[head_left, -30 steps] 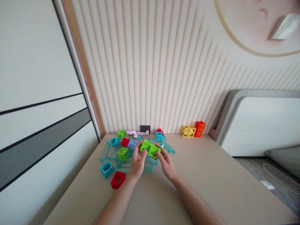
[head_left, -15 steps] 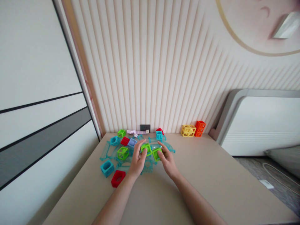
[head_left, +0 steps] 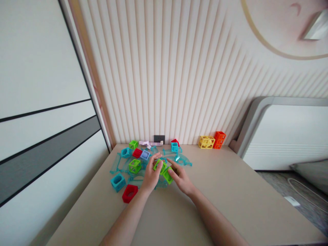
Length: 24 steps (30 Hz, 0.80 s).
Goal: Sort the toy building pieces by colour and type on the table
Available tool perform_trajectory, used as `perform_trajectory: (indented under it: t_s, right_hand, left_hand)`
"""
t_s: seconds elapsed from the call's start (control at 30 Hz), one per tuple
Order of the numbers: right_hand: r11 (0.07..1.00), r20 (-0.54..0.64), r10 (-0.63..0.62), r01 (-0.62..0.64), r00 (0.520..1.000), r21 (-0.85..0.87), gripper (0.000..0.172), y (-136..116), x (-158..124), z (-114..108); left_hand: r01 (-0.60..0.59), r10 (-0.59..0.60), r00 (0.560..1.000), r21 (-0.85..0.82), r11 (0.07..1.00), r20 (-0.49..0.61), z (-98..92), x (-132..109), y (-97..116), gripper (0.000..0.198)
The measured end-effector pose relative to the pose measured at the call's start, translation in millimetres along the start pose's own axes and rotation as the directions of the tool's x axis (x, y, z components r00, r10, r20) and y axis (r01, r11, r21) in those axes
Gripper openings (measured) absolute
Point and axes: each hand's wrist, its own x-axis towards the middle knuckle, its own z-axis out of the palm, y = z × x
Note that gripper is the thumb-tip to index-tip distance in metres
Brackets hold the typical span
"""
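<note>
My left hand (head_left: 151,173) grips a bright green hollow toy block (head_left: 159,166), thumb across its near face. A second green block (head_left: 168,175) is pinched in my right hand (head_left: 180,177). The two blocks meet at their edges, tilted, above the table; whether they are locked together I cannot tell. Beneath and behind my hands lie clear teal plastic pieces (head_left: 183,160). Left of my left hand sit another green block (head_left: 135,166), a lavender block (head_left: 145,155), a dark red piece (head_left: 137,153), a blue block (head_left: 118,182) and a red block (head_left: 130,193).
On the beige table (head_left: 220,198), a yellow block pair (head_left: 206,142) and an upright orange block stack (head_left: 219,140) stand near the ribbed wall. A black socket (head_left: 159,138) is at the table's back edge. A white cabinet (head_left: 46,82) rises at left, a bed headboard (head_left: 284,133) at right.
My right hand has moved slightly left and turned its green block against the one in my left hand. The left block has tilted. The view has shifted a little.
</note>
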Motion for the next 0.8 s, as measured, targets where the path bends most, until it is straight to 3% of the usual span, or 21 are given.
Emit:
perform_trajectory:
  t_s: [0.27, 0.43, 0.6, 0.7, 0.8]
  right_hand:
    - [0.989, -0.052, 0.082, -0.075, 0.995, 0.129, 0.063, -3.1, 1.4, 0.6]
    - [0.997, -0.157, 0.027, -0.016, 0.987, 0.073, 0.062, 3.1, 2.4, 0.2]
    - [0.947, -0.261, -0.206, 0.125, 0.943, -0.297, 0.051, 8.9, 2.0, -3.2]
    - [0.834, -0.193, -0.405, 0.275, 0.894, -0.479, 0.044, 10.7, 0.7, -3.9]
    - [0.716, -0.082, -0.52, 0.381, 0.85, -0.585, 0.047, 8.2, -2.0, -3.1]
  left_hand:
    - [0.081, -0.079, 0.996, -0.037, 0.996, 0.041, -0.4, -2.6, 1.7, 0.044]
    - [0.12, -0.12, 0.992, -0.02, 0.993, 0.026, -0.8, -0.3, -6.3, 0.045]
    - [0.181, -0.181, 0.984, -0.003, 0.984, -0.007, 0.0, 0.7, -12.2, 0.046]
    - [0.234, -0.233, 0.972, -0.057, 0.971, 0.02, 3.0, -1.6, -8.7, 0.048]
    - [0.285, -0.285, 0.958, -0.124, 0.95, 0.021, 5.5, -3.3, -2.7, 0.049]
